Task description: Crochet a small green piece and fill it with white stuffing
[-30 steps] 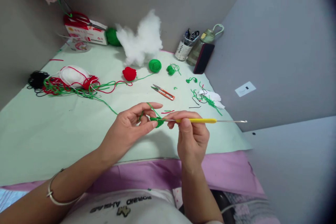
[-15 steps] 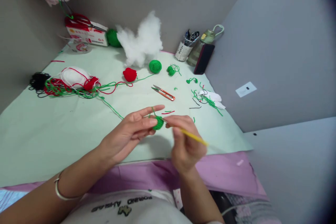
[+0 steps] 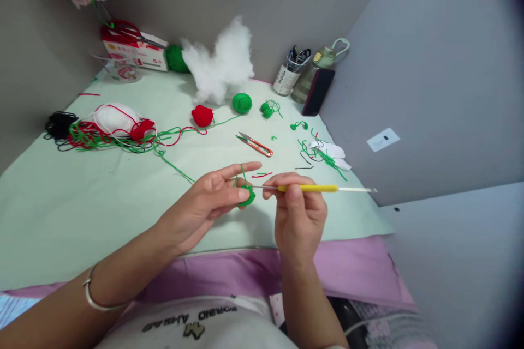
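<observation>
Matt yarn, smooth plastic and bright metal around the thread snips (image 3: 257,146).
The snips pair bare metal blades with a smooth orange handle; on their near side, the crochet hook (image 3: 309,188) has a sleek yellow grip, plastic by its look, on thin shiny metal, and the green crocheted piece (image 3: 246,198) is matt and woolly. Beyond the snips, the red ball (image 3: 202,115) and green ball (image 3: 242,103) are fibrous yarn, the white stuffing (image 3: 223,62) is fluffy and wispy, and the bottle (image 3: 325,56) to the right looks translucent. Beneath the snips, the pale bench cover (image 3: 82,207) is matt, smooth and faintly creased.
</observation>
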Available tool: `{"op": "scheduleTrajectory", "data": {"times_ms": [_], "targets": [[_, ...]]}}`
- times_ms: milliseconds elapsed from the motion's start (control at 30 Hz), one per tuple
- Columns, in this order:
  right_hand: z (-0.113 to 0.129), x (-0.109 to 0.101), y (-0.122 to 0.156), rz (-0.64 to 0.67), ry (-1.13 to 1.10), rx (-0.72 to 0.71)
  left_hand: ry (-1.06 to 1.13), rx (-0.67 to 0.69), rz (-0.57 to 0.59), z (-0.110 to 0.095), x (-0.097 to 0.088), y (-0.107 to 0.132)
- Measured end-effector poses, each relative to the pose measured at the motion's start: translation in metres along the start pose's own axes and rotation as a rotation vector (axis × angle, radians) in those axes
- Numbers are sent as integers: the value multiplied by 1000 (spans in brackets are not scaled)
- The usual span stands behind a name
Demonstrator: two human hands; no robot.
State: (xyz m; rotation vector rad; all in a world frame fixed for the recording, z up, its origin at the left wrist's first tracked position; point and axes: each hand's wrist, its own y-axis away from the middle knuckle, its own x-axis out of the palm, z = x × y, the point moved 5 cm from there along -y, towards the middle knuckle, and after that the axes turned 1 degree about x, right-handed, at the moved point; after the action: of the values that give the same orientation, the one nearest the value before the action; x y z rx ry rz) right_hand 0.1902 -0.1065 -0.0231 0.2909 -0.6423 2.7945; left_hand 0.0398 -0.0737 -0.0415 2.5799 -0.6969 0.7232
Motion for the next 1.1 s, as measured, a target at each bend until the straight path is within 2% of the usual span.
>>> {"op": "scheduleTrajectory", "data": {"times_ms": [67, 167, 233, 300, 400, 500, 600, 700, 767, 900, 1100], "targets": [[-6, -4, -4, -18, -121, 136, 55, -61, 49, 2, 2, 0], [-14, -2, -7, 21, -226, 271, 78, -12, 26, 0, 5, 1], [-15, 2, -7, 60, -204, 231, 67, 59, 1, -3, 7, 1], [-12, 5, -5, 81, -135, 124, 62, 96, 4, -4, 10, 2], [-10, 8, -2, 72, -77, 54, 63, 66, 0, -3, 10, 3], [-14, 5, -4, 37, -110, 135, 88, -1, 0, -1, 9, 3], [-21, 3, -6, 41, -171, 287, 161, -54, 77, 1, 11, 1], [-28, 2, -6, 59, -226, 400, 234, -70, 133, 3, 12, -1], [-30, 1, -6, 69, -261, 430, 259, -60, 127, 2, 10, -2], [-27, 3, -3, 110, -216, 394, 240, -1, 79, -2, 6, -1], [-14, 6, -2, 74, -162, 246, 165, -34, 81, -2, 8, 4]]}}
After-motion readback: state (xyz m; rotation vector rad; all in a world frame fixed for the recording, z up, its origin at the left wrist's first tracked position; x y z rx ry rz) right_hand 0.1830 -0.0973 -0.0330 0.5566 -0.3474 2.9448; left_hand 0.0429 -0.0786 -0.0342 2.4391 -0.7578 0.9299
